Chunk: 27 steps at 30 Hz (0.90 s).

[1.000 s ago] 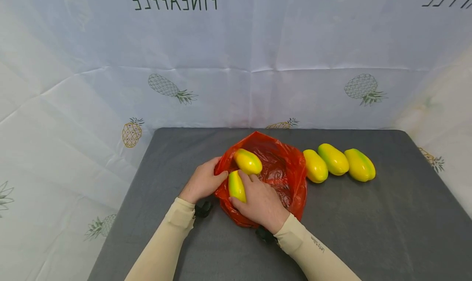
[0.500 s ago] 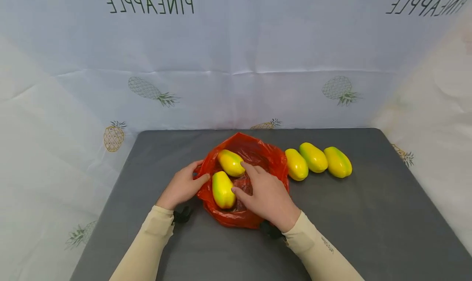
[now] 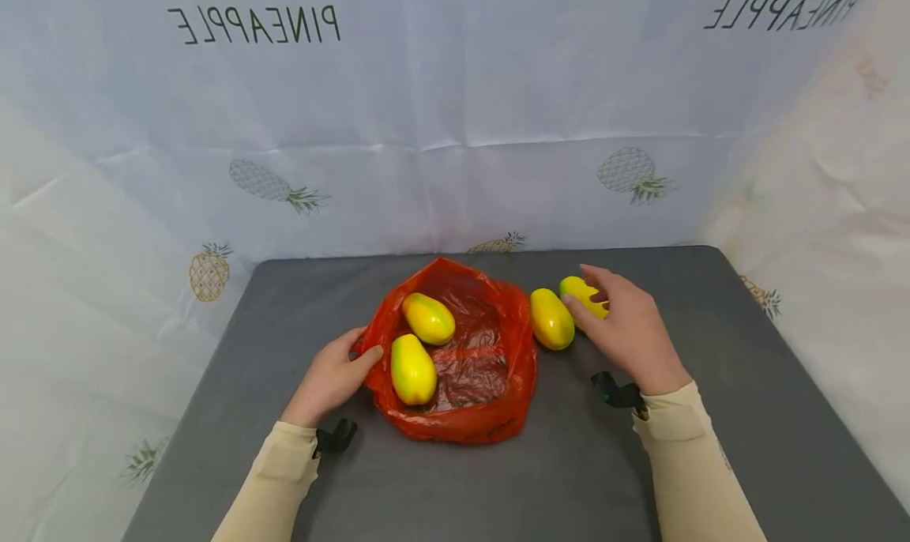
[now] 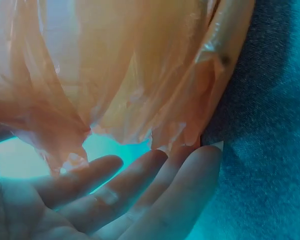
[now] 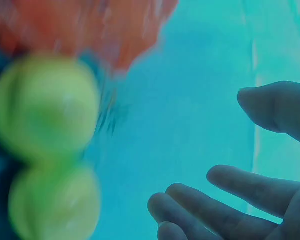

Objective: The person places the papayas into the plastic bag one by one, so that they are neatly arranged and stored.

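- On the right of the dark grey, flat counter (image 3: 462,494), the person's bare right hand (image 3: 633,333) hangs near the loose fruit; its grip is spread, thumb well apart from the fingers, and the right wrist view shows nothing held.
- Just left of that grip and a little farther from the person lies a smooth, glossy yellow-green oval fruit (image 3: 578,288), partly hidden behind thumb and fingers; as far as it shows, its long axis slants from far left to near right; whether a fingertip touches it, I cannot tell.
- Farther left, a glossy yellow oval fruit (image 3: 552,321) lies just beside the thin red plastic bag (image 3: 462,425); its long axis runs mostly away from the person, far end tipped slightly left.
- At the bag's left rim is the left hand (image 3: 330,378), thumb over the edge and fingers outside, its grip pinching the film; it is well apart from the loose fruit, with the bag between.
- Inside the bag, towards its left wall, lie an upper yellow fruit (image 3: 428,318) and a lower yellow fruit (image 3: 413,370).
- By my judgement, the right hand is clearly the nearer; a reach would turn on a short leftward shift, thumb and fingers set across the fruit's long axis.
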### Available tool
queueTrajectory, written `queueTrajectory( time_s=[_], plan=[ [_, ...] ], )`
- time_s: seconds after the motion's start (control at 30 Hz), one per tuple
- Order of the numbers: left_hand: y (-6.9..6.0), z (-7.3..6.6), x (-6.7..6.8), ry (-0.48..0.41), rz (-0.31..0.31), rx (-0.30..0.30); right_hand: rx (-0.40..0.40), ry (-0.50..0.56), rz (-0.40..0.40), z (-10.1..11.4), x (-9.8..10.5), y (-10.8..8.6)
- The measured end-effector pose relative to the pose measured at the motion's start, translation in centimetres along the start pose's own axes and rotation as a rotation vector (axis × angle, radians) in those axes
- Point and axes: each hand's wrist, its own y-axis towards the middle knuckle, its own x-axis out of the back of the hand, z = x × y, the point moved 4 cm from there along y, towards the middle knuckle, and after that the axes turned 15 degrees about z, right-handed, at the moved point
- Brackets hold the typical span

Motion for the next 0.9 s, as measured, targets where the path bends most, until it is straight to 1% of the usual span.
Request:
queueTrajectory(
  time_s=[0.1, 0.2, 0.33, 0.5, 0.6, 0.7, 0.9],
  plan=[
    [0.0, 0.2, -0.2, -0.014, -0.012, 0.004, -0.048, -0.001, -0.028, -2.5, 0.7, 0.2],
    [0.0, 0.4, -0.3, -0.048, -0.021, 0.021, -0.077, 0.007, -0.038, -4.6, 1.2, 0.5],
    [0.0, 0.6, -0.4, -0.085, -0.026, 0.038, -0.109, 0.017, -0.032, -7.3, 1.5, 0.7],
    [0.2, 0.4, -0.6, -0.063, -0.029, 0.037, -0.170, 0.015, -0.001, -10.2, 1.6, 0.6],
    [0.2, 0.3, -0.7, -0.048, -0.036, 0.034, -0.207, 0.016, 0.045, -11.3, 1.2, 0.7],
    [0.2, 0.2, -0.7, -0.035, -0.042, 0.033, -0.236, 0.022, 0.090, -12.0, 0.6, 1.1],
    [0.2, 0.2, -0.3, 0.005, -0.040, 0.051, -0.281, 0.030, 0.124, -12.5, 0.1, 1.4]
  ],
)
